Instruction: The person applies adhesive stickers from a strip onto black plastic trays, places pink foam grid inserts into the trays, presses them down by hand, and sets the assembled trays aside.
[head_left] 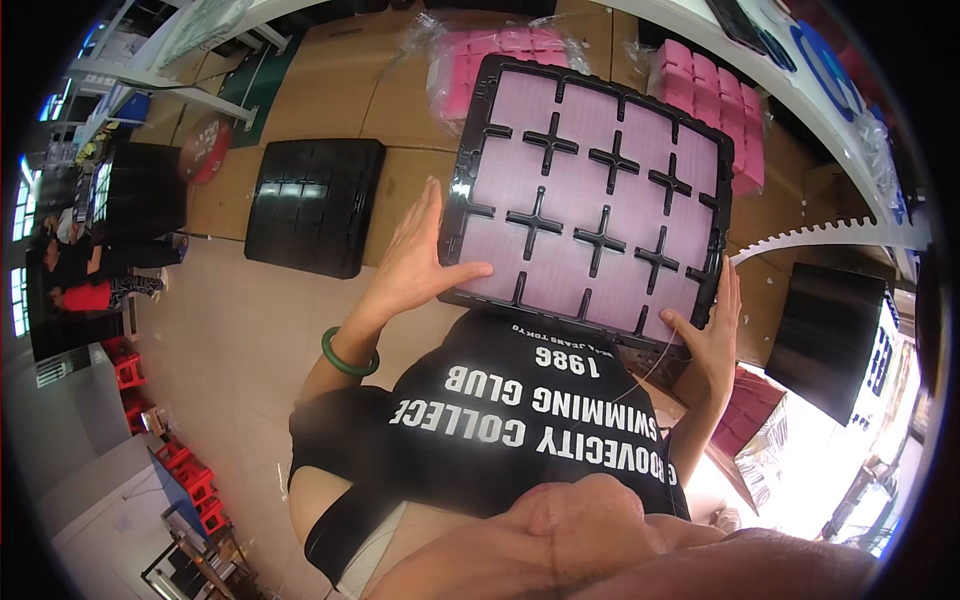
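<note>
A rectangular black plastic tray point(463, 190) is in front of me, with pale pink flat pieces point(575, 195) filling its compartments. Raised cross-shaped black dividers point(550, 146) stand between them. My left hand point(410, 262) grips the tray's left side, its thumb lying over the near left corner and the fingers along the outer edge. At the near right corner my right hand point(712, 338) holds the rim, thumb on top and fingers around the outside. The undersides of the tray and of the fingertips are hidden. A green bangle point(350, 352) circles my left wrist.
Another black tray point(315, 205) lies on brown cardboard at left. Pink blocks point(500, 60) in clear plastic and a second pink stack point(705, 110) sit beyond. A white toothed strip point(820, 236) and a black box point(825, 340) are at right. Red stools point(190, 480) stand far left.
</note>
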